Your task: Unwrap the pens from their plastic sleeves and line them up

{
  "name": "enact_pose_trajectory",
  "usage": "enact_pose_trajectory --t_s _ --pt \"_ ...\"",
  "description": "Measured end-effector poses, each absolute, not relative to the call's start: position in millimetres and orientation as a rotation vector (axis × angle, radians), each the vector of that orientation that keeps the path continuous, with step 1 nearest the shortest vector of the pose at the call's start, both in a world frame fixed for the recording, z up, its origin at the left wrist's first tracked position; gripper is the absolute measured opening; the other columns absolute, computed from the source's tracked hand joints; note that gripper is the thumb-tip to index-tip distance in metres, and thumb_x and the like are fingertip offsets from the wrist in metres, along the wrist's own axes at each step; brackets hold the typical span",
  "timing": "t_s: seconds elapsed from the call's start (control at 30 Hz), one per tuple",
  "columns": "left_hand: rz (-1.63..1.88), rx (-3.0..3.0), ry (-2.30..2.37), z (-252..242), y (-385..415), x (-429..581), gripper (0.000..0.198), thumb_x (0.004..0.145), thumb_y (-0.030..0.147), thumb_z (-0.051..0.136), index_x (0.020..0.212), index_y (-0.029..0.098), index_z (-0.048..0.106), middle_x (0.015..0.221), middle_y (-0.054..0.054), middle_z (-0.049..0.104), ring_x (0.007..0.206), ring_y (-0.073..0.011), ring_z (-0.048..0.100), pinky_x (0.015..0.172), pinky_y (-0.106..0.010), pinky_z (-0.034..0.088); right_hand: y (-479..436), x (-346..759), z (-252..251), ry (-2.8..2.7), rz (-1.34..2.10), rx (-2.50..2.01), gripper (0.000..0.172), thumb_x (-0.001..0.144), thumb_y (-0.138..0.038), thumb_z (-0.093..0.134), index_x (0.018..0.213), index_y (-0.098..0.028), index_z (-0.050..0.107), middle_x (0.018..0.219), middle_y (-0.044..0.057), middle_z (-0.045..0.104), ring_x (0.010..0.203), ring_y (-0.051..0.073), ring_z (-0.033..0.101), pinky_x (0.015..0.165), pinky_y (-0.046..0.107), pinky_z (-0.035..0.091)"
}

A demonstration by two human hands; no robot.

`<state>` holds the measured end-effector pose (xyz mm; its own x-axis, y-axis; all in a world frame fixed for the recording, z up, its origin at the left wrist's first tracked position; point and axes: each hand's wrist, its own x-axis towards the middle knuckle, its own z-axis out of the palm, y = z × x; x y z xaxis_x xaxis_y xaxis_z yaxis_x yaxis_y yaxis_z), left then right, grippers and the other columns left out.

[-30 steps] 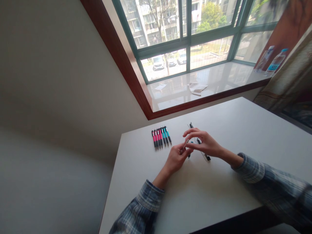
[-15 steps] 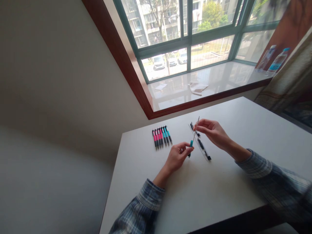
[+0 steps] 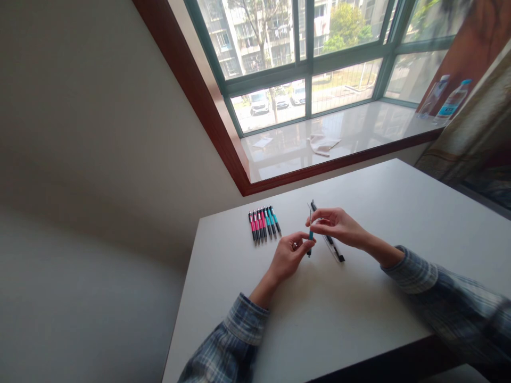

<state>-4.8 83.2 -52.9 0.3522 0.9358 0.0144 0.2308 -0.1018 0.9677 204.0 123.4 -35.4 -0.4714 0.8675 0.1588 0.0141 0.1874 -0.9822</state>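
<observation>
Between finger and thumb, my left hand [image 3: 288, 256] pinches a teal pen barrel [image 3: 311, 234] with a dark lower end, held upright just over the table. My right hand [image 3: 334, 225] is closed on a thin pen refill [image 3: 310, 214], whose lower part is at the barrel's top opening; how deep it sits inside is hard to see. Beyond and under the right hand lie black pen parts [image 3: 340, 257] and thin refills, partly covered by the fingers. To the left, several assembled pens [image 3: 263, 224], pink and teal with black grips, lie side by side in a row.
The white table [image 3: 231, 298] meets the wall below a red-brown window frame [image 3: 279, 180]. On the sill rest a crumpled cloth [image 3: 324, 144], a small paper [image 3: 263, 142] and two plastic bottles [image 3: 451, 103]. A curtain [image 3: 459, 138] hangs at the right.
My right hand has moved down and left, bringing the refill from above the barrel to its top, with less of it showing. My left hand has stayed nearly still.
</observation>
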Motion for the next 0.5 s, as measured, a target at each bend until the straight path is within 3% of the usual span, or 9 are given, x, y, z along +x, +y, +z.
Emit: enact_pose_trajectory --t_s 0.23,0.5 --pt "0.881 1.558 1.088 -51.5 83.2 -4.9 0.048 0.088 0.06 0.069 0.098 0.014 0.079 0.067 -0.003 0.063 0.065 -0.0151 0.055 0.061 -0.025 0.042 123.0 203.5 -32.2 -1.67 1.357 -0.864 0.033 0.086 -0.049 0.077 0.097 -0.018 0.078 0.104 0.01 0.076 0.095 0.025 0.07 0.079 0.035 0.056" --pt "0.877 1.507 1.078 -51.6 83.2 -4.9 0.042 0.089 0.053 0.07 0.1 0.013 0.079 0.079 -0.005 0.068 0.068 -0.0136 0.054 0.064 -0.024 0.041 123.3 203.6 -34.0 -1.679 1.343 -0.856 0.03 0.087 -0.047 0.077 0.093 -0.018 0.077 0.094 0.007 0.074 0.086 0.022 0.068 0.075 0.033 0.054"
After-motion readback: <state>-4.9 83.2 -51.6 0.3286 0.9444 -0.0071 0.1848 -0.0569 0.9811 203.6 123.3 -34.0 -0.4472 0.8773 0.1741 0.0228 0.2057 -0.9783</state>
